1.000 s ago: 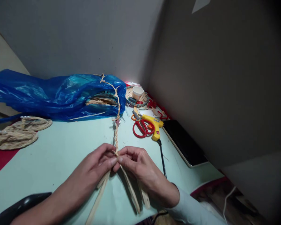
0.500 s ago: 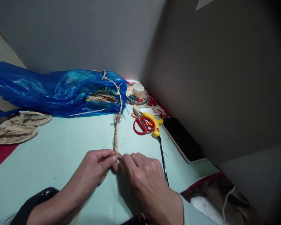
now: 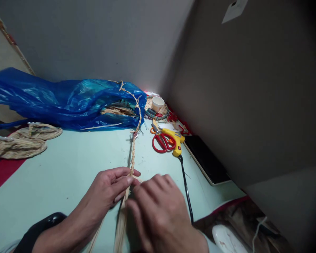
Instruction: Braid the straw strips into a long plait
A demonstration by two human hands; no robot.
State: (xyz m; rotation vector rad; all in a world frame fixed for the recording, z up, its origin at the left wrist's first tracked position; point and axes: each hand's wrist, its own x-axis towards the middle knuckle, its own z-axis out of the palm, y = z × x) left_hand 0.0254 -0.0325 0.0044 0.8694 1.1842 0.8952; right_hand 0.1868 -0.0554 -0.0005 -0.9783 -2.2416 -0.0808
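A thin plaited straw cord (image 3: 133, 154) runs from the blue plastic bag (image 3: 68, 102) toward me across the pale green table (image 3: 68, 165). My left hand (image 3: 110, 188) pinches the near end of the plait between thumb and fingers. My right hand (image 3: 158, 214) is closed just right of it, blurred, its fingers curled over the loose straw strands (image 3: 120, 225) that trail from the plait toward me.
Red-handled scissors (image 3: 161, 142) and a yellow glue gun (image 3: 175, 140) with a black cable (image 3: 185, 186) lie right of the cord. A dark tablet (image 3: 206, 158) rests by the wall. A woven tray with a white cup (image 3: 157, 104) stands at the back. Coiled straw mats (image 3: 21, 142) lie left.
My right hand has slid toward me along the loose strands and is now blurred. My left hand keeps its pinch on the plait. The view has tipped slightly.
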